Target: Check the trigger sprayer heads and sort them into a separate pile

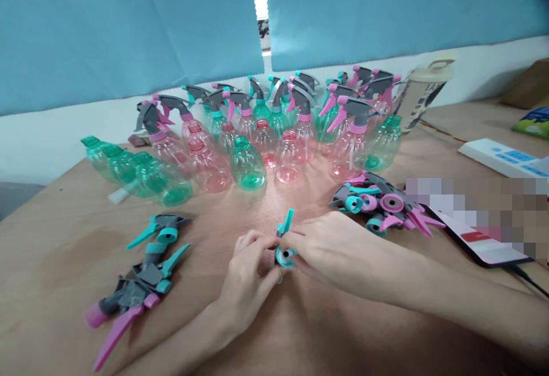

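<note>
Between my two hands, low over the table, is a teal and grey spray trigger head [286, 254] with its round collar facing me and its teal lever [288, 221] pointing away. My left hand [253, 267] grips it from the left, thumb and fingers closed around its side. From the right, my right hand [313, 250] pinches the collar's edge; part of the head is hidden behind the fingers. A pile of loose trigger heads [386, 201] lies just beyond my right hand. More trigger heads [146, 278] are heaped to the left of my left hand.
Open-necked bottles, one a green bottle [247, 164], stand ahead, with sprayer-topped bottles [351, 147] behind and beside them. Several green bottles [158, 178] lean at left. At right are a phone [480, 241], a white power strip [501, 158] and a tall cup [424, 95].
</note>
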A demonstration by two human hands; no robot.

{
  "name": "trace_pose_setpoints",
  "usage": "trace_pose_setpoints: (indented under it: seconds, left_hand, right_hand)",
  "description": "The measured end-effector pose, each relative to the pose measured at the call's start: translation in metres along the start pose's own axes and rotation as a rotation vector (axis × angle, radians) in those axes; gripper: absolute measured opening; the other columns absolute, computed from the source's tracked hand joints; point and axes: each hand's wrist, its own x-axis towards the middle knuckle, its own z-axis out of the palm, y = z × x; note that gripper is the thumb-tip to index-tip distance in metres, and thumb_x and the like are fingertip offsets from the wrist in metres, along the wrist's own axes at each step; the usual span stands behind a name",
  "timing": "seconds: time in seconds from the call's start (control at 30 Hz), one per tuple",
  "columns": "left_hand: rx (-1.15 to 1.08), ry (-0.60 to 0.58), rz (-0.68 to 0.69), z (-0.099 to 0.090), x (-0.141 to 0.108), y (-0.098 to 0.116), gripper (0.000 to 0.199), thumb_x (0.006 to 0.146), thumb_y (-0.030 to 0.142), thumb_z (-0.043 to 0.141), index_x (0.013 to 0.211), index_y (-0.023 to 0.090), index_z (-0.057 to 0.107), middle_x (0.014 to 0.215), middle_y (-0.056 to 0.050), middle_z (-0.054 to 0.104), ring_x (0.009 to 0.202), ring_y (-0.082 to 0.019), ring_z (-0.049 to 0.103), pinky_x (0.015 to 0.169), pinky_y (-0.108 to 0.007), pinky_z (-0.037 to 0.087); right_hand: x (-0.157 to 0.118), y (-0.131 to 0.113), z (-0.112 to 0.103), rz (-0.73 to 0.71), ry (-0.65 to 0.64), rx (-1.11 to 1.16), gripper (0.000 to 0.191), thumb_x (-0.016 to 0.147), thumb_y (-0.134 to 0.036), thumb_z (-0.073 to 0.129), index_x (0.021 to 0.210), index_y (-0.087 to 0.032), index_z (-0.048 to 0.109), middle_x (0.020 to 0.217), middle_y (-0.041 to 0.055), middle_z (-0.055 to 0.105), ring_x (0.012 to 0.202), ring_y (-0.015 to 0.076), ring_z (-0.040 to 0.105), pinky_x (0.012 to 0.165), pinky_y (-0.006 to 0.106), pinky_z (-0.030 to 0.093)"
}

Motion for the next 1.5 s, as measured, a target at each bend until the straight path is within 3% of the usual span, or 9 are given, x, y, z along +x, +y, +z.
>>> trace_pose_setpoints:
  seconds: [0.23, 0.47, 0.63, 0.8, 0.9, 1.0, 1.17, 1.4, 1.5]
  left_hand:
    - [-0.008, -0.064, 0.016, -0.002, 0.000, 0.003, 0.003, 0.084, 0.022, 0.056, 0.087, 0.021, 0.055, 0.078, 0.000, 0.060, 0.074, -0.017, 0.053, 0.069, -0.030, 0.044]
    - [-0.005, -0.065, 0.037, -0.006, 0.002, 0.006, 0.002, 0.086, 0.022, 0.055, 0.086, 0.020, 0.054, 0.077, -0.001, 0.059, 0.074, -0.018, 0.052, 0.068, -0.030, 0.043]
    - [0.055, -0.038, 0.070, -0.006, 0.002, 0.004, 0.006, 0.085, 0.023, 0.056, 0.090, 0.020, 0.055, 0.078, -0.001, 0.060, 0.074, -0.018, 0.052, 0.066, -0.029, 0.043]
    - [0.059, 0.038, 0.075, -0.004, 0.002, 0.002, 0.015, 0.081, 0.019, 0.059, 0.095, 0.020, 0.054, 0.078, -0.002, 0.062, 0.075, -0.019, 0.053, 0.066, -0.031, 0.045]
    - [0.050, 0.067, 0.049, -0.003, 0.002, 0.002, 0.017, 0.078, 0.016, 0.061, 0.093, 0.020, 0.054, 0.077, -0.002, 0.062, 0.074, -0.019, 0.053, 0.065, -0.031, 0.046]
    - [0.037, 0.094, 0.048, -0.003, 0.001, 0.002, 0.015, 0.078, 0.017, 0.061, 0.091, 0.020, 0.054, 0.077, -0.002, 0.063, 0.074, -0.019, 0.054, 0.066, -0.032, 0.048]
    - [0.032, 0.107, 0.027, -0.004, 0.001, 0.003, 0.015, 0.078, 0.019, 0.063, 0.089, 0.020, 0.053, 0.078, -0.001, 0.062, 0.074, -0.018, 0.055, 0.066, -0.031, 0.048]
    - [0.010, 0.106, 0.048, -0.005, 0.004, 0.005, 0.018, 0.080, 0.023, 0.064, 0.095, 0.020, 0.055, 0.080, -0.002, 0.064, 0.076, -0.018, 0.055, 0.067, -0.030, 0.048]
    - [0.009, 0.099, 0.046, -0.005, 0.005, 0.006, 0.016, 0.079, 0.020, 0.063, 0.093, 0.021, 0.056, 0.078, -0.001, 0.065, 0.076, -0.018, 0.055, 0.066, -0.030, 0.048]
  right_hand:
    - [0.002, 0.003, -0.008, -0.018, -0.055, 0.060, 0.015, 0.089, -0.016, 0.050, 0.084, -0.014, 0.064, 0.076, 0.0058, 0.067, 0.067, 0.0149, 0.059, 0.054, 0.026, 0.030]
    - [0.002, 0.003, -0.007, -0.025, -0.054, 0.056, 0.016, 0.089, -0.019, 0.048, 0.083, -0.016, 0.063, 0.079, 0.0041, 0.067, 0.071, 0.0163, 0.059, 0.055, 0.028, 0.029]
    - [0.003, -0.004, -0.004, 0.083, -0.062, 0.015, 0.012, 0.085, -0.016, 0.053, 0.093, -0.014, 0.062, 0.084, 0.0063, 0.068, 0.077, 0.0200, 0.061, 0.052, 0.029, 0.025]
    - [0.004, -0.009, 0.006, 0.230, -0.005, -0.011, 0.021, 0.087, -0.023, 0.048, 0.095, -0.010, 0.062, 0.073, 0.0079, 0.069, 0.057, 0.0187, 0.058, 0.047, 0.030, 0.017]
    - [0.005, -0.010, 0.012, 0.238, 0.069, 0.006, 0.021, 0.087, -0.025, 0.047, 0.090, -0.012, 0.063, 0.069, 0.0067, 0.069, 0.052, 0.0173, 0.057, 0.046, 0.030, 0.015]
    - [0.005, -0.010, 0.017, 0.247, 0.092, 0.018, 0.018, 0.087, -0.024, 0.050, 0.086, -0.012, 0.064, 0.065, 0.0058, 0.068, 0.050, 0.0169, 0.057, 0.046, 0.029, 0.016]
    - [0.001, -0.007, 0.021, 0.172, 0.102, 0.012, 0.012, 0.086, -0.016, 0.053, 0.095, -0.013, 0.061, 0.069, 0.0037, 0.068, 0.050, 0.0150, 0.057, 0.044, 0.027, 0.017]
    - [0.001, -0.004, 0.003, 0.236, 0.027, 0.122, 0.006, 0.082, -0.016, 0.059, 0.085, -0.014, 0.064, 0.077, 0.0061, 0.067, 0.070, 0.0189, 0.062, 0.051, 0.025, 0.028]
    - [0.000, -0.004, 0.006, 0.180, 0.043, 0.101, 0.008, 0.082, -0.015, 0.059, 0.089, -0.014, 0.063, 0.071, 0.0049, 0.065, 0.062, 0.0160, 0.059, 0.050, 0.025, 0.028]
